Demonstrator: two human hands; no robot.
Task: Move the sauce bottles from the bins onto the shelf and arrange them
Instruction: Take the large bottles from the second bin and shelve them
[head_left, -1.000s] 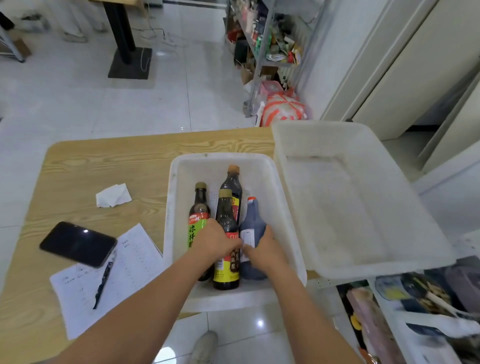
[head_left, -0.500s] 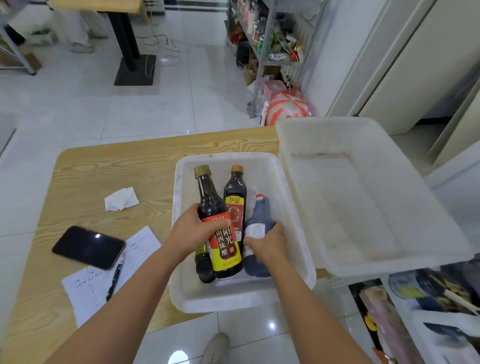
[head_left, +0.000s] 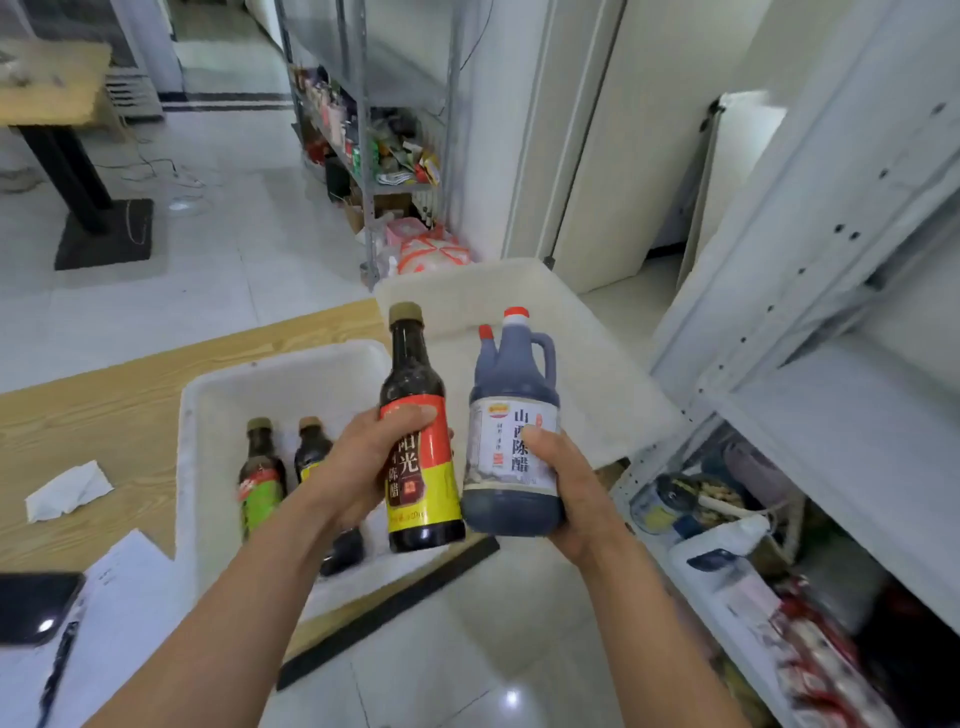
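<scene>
Bottle (head_left: 422, 441), jug (head_left: 511, 452) now aloft in hands (head_left: 358, 467) (head_left: 576, 493)

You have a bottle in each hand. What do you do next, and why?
Probably carry both to the right and stand them on the white shelf. The left hand grips the tall red-and-yellow-label bottle, the right hand grips the handled jug; both are held above the bin, and the shelf is close on that side.

My left hand (head_left: 358, 467) grips a red-and-yellow-labelled vinegar bottle (head_left: 422, 483), and my right hand (head_left: 569, 493) grips a handled vinegar jug (head_left: 511, 410) just beside it. A green-labelled bottle (head_left: 261, 483) and a dark bottle (head_left: 311, 454) lie in the white bin (head_left: 208, 400).
</scene>
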